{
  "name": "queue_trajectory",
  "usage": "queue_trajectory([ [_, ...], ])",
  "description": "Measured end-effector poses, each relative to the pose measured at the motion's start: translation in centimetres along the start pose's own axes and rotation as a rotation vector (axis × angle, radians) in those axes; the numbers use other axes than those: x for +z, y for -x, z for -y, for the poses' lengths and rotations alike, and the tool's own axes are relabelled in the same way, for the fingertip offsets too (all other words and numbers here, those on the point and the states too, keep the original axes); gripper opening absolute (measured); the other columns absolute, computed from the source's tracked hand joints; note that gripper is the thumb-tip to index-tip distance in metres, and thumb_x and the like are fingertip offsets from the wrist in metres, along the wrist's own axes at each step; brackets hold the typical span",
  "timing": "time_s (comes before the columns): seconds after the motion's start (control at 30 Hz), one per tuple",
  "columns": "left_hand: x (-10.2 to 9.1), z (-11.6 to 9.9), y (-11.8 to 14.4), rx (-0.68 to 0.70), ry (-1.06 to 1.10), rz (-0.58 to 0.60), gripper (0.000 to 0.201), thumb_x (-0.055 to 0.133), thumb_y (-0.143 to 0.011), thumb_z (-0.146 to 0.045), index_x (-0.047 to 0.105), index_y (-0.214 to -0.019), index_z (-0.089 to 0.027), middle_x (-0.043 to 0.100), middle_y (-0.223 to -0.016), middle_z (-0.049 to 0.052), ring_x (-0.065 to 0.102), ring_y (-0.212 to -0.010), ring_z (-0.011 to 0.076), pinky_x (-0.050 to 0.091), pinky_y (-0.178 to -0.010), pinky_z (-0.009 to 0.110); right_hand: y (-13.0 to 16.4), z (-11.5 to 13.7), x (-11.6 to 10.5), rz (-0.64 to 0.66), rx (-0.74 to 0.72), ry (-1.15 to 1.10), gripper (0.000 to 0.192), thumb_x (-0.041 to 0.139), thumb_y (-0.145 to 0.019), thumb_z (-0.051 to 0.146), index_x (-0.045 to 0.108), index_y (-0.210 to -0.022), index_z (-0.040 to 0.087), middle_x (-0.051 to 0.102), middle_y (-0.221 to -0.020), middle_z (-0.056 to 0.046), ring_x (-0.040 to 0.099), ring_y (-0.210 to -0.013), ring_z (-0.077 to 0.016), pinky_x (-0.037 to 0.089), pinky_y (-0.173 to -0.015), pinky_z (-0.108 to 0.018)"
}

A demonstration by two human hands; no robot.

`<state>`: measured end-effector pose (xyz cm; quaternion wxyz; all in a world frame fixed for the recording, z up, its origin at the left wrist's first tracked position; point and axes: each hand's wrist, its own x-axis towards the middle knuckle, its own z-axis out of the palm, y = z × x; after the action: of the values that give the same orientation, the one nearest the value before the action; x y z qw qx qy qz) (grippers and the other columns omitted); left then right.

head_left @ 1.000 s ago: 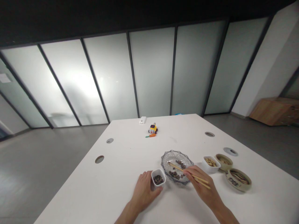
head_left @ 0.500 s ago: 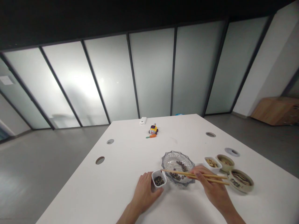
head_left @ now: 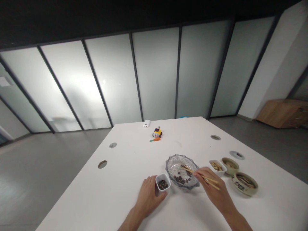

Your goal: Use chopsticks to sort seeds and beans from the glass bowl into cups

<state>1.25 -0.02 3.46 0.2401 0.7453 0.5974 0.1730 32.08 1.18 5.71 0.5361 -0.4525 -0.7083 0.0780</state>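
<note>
My left hand (head_left: 149, 195) is closed around the side of a small white square bowl (head_left: 169, 185) partly filled with dark seeds (head_left: 163, 184). Wooden chopsticks (head_left: 202, 176) are gripped in my right hand (head_left: 216, 189). Their tips reach into a clear scalloped glass bowl (head_left: 171, 163), among dark seeds near its far side. More dark seeds (head_left: 179, 179) lie along the near side of the glass bowl. Whether the tips pinch a seed is too small to tell.
Right of the glass bowl stand a white bowl of pale nuts (head_left: 217, 166) and two round beige containers, the farther one (head_left: 230, 166) and the nearer one (head_left: 244, 184). A toy car (head_left: 157, 132), a toy carrot (head_left: 155, 139) and a white device (head_left: 146, 124) sit farther back. The tabletop has round holes.
The chopstick tips have moved from above the small white bowl to the right, into the glass bowl. My left hand still holds the small bowl in about the same place.
</note>
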Motion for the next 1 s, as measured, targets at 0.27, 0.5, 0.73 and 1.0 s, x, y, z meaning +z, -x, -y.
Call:
queue_trajectory([
  [0.27,0.0,-0.1,0.0,0.001,-0.012,-0.011,0.03,0.077,-0.093,-0.034,0.069,-0.12,-0.024,0.077,-0.126,0.007,0.066,-0.118,0.0302,0.044,-0.109,0.039,-0.3,0.6,0.0,0.012,0.041,-0.032,0.051,0.062,-0.112,0.066,0.083,-0.088,0.025,0.082,-0.088,-0.008,0.081,-0.08,-0.0231,0.068,-0.075,-0.032],
  [0.5,0.0,0.0,0.0,0.003,-0.017,-0.009,0.031,0.076,-0.093,-0.036,0.069,-0.121,-0.025,0.077,-0.126,0.008,0.067,-0.118,0.0311,0.046,-0.108,0.039,-0.2,0.7,-0.2,-0.019,-0.026,0.015,0.045,0.061,-0.115,0.059,0.082,-0.091,0.027,0.081,-0.086,-0.006,0.08,-0.078,-0.0229,0.067,-0.074,-0.033],
  [0.73,0.0,0.1,0.0,0.008,0.003,-0.009,0.033,0.078,-0.093,-0.035,0.069,-0.122,-0.024,0.077,-0.127,0.007,0.067,-0.118,0.0305,0.046,-0.108,0.039,-0.1,1.0,-0.1,0.024,-0.053,0.04,0.044,0.059,-0.117,0.054,0.078,-0.089,0.026,0.077,-0.083,-0.004,0.079,-0.074,-0.0209,0.064,-0.071,-0.031],
  [1.0,-0.3,-0.2,0.1,-0.003,-0.002,0.005,0.03,0.076,-0.093,-0.034,0.069,-0.121,-0.025,0.078,-0.127,0.007,0.067,-0.119,0.0299,0.045,-0.108,0.038,0.1,1.1,0.3,0.051,-0.026,-0.028,0.042,0.061,-0.116,0.052,0.08,-0.09,0.026,0.08,-0.088,-0.006,0.081,-0.079,-0.0226,0.067,-0.073,-0.03],
])
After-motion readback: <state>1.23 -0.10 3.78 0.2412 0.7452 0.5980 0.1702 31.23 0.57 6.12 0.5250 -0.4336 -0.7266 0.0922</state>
